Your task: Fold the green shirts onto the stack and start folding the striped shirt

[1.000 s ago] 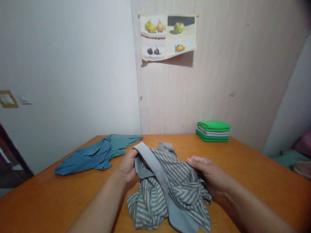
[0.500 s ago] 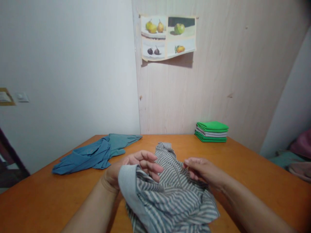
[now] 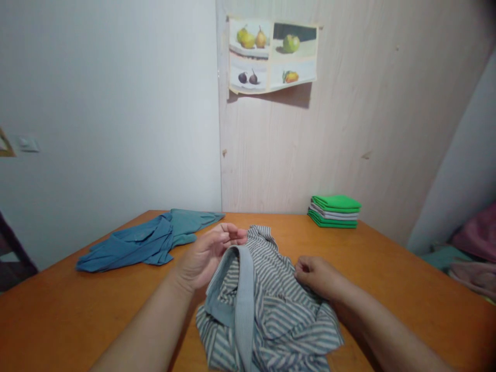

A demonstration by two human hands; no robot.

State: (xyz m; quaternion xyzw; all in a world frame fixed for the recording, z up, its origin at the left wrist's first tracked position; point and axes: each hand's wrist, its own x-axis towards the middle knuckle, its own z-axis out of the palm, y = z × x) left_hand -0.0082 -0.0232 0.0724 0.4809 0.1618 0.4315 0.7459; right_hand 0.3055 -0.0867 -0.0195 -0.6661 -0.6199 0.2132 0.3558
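A grey-and-white striped shirt [image 3: 287,315] lies crumpled on the table in front of me, its pale, finely striped collar band [image 3: 245,305] standing up in a loop. Beside the far left of that loop is my left hand [image 3: 207,258], fingers stretched out and slightly bent, gripping nothing that I can see. My right hand [image 3: 320,276] is closed at the shirt's right edge, thumb and fingers pinching the striped cloth; the fingertips are partly hidden.
On the orange-brown table [image 3: 135,310], a rumpled blue shirt [image 3: 135,243] lies at the left. A folded stack of green and pale grey cloths [image 3: 335,211] sits at the back right. Behind stands a wall with a fruit picture sheet [image 3: 272,56]. More fabrics [image 3: 475,258] show at far right.
The collar band has slipped off my left hand and now stands in a loop beside it. My left hand has risen slightly away from me; the right fingers have curled more tightly.
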